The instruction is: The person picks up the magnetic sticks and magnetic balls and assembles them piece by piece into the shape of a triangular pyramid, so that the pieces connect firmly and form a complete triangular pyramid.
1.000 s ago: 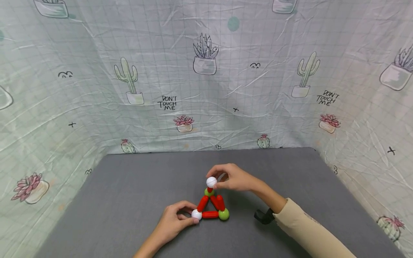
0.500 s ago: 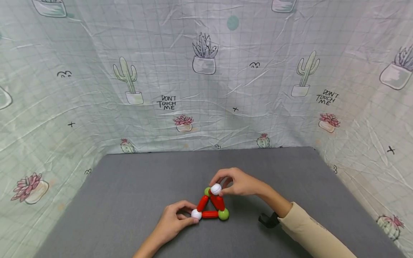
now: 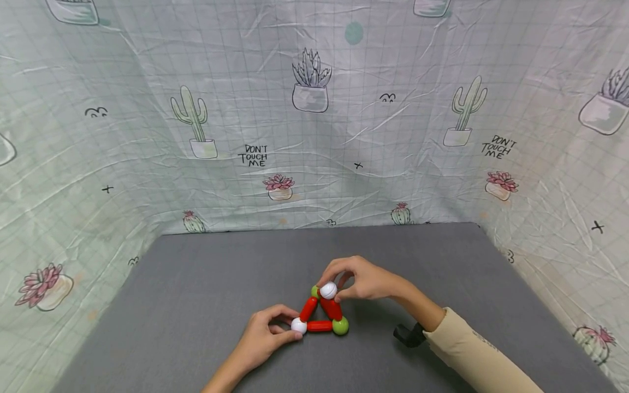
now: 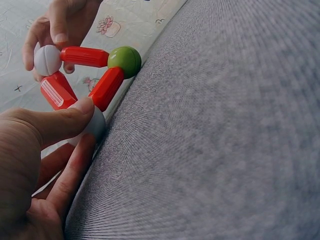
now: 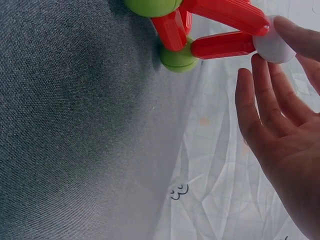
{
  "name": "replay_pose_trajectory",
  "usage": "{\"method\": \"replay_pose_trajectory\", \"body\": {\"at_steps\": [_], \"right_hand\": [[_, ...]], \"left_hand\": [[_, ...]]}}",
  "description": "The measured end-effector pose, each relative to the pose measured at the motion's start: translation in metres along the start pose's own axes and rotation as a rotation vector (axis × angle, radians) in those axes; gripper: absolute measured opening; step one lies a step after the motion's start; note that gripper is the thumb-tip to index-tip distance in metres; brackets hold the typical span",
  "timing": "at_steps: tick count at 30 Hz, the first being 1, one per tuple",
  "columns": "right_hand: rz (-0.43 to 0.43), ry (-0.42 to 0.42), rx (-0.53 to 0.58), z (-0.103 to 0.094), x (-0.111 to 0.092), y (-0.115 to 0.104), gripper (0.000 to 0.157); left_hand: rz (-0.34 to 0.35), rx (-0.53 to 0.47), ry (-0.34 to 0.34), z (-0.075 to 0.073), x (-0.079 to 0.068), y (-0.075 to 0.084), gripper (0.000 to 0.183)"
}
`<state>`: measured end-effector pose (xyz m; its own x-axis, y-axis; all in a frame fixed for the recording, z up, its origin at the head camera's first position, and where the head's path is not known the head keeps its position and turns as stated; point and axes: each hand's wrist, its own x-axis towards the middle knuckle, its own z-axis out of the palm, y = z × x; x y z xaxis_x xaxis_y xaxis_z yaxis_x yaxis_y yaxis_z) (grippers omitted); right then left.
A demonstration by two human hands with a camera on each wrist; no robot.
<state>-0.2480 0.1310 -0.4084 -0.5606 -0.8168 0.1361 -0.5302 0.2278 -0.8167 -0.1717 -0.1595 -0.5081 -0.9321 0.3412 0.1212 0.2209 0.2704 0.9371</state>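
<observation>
A small frame of red magnetic rods and balls sits on the grey table (image 3: 221,284). Its base is a triangle, with a white ball (image 3: 298,326) at the left, a green ball (image 3: 340,326) at the front right and another green ball (image 5: 178,59) at the back. My left hand (image 3: 262,335) pinches the left white ball between thumb and fingers. Above the base, my right hand (image 3: 363,278) pinches a second white ball (image 3: 328,290). Red rods (image 5: 225,45) run from this upper ball down towards the green balls; a front red rod (image 3: 320,326) joins the base balls.
A patterned cloth (image 3: 314,136) with cactus drawings stands behind and along both sides of the table. A black strap-like piece (image 3: 409,334) hangs below the right wrist, by the beige sleeve (image 3: 476,349).
My right hand has brought the upper white ball towards me and slightly right, so its rod tilts and the ball meets the front green ball's raised rod. The left hand stays put.
</observation>
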Motion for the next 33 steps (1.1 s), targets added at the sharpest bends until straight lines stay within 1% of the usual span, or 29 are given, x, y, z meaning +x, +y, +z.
{"method": "replay_pose_trajectory", "body": {"at_steps": [3, 8, 16, 23, 29, 33], "right_hand": [[-0.007, -0.001, -0.018, 0.001, 0.000, 0.000, 0.037], [-0.015, 0.012, -0.042, 0.002, 0.001, 0.000, 0.033], [-0.003, 0.011, -0.041, 0.002, 0.001, -0.002, 0.031], [0.026, 0.016, -0.066, 0.005, 0.007, -0.007, 0.031], [0.003, -0.022, -0.068, 0.008, 0.012, -0.008, 0.029], [0.023, -0.075, -0.079, 0.009, 0.015, -0.007, 0.030]], "left_hand": [[0.002, -0.006, 0.003, 0.000, 0.000, 0.000, 0.035], [0.015, -0.015, 0.005, 0.000, 0.000, 0.000, 0.035], [0.009, -0.012, 0.008, 0.000, 0.000, 0.001, 0.034], [0.003, -0.014, 0.005, -0.001, -0.001, 0.002, 0.034], [-0.022, -0.010, 0.001, -0.001, 0.000, 0.003, 0.034], [-0.027, -0.010, -0.004, -0.001, 0.001, 0.003, 0.033]]}}
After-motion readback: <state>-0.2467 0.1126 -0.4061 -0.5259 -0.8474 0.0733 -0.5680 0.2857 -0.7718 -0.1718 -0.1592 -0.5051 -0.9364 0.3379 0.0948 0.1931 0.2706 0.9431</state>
